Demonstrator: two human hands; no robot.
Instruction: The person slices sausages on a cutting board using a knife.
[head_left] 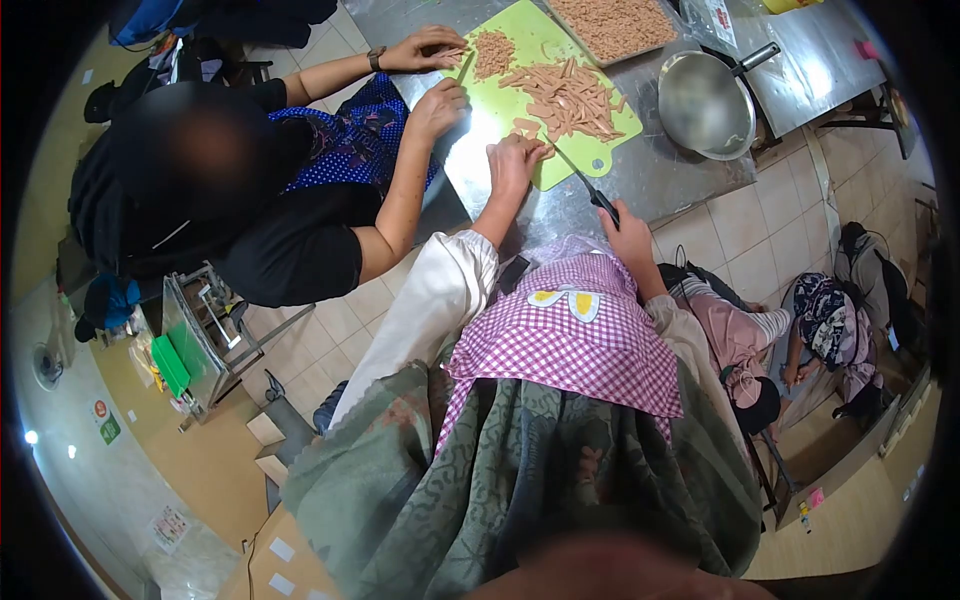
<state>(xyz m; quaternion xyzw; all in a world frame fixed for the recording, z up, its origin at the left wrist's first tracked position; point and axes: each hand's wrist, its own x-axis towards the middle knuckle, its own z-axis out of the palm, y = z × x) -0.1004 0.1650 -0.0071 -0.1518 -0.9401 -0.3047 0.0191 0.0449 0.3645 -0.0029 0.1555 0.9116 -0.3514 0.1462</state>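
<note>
My left hand (515,163) is closed at the near-left edge of a yellow-green cutting board (518,18), its fingertips pressed on a piece of pinkish sausage (541,152). My right hand (629,236) grips the black handle of a knife (603,203). The blade slants up and left over the board, its tip close to my left fingers. A pile of sausage strips (572,98) lies just beyond the blade. Farther off on the same board is a small heap of diced sausage (494,53).
At the left, a co-worker's hands (438,106) work with another knife at the board. A tray (640,54) of diced pieces sits beyond it. A metal pan (705,100) stands to the right on the steel table (690,178). Other people sit on the floor at right.
</note>
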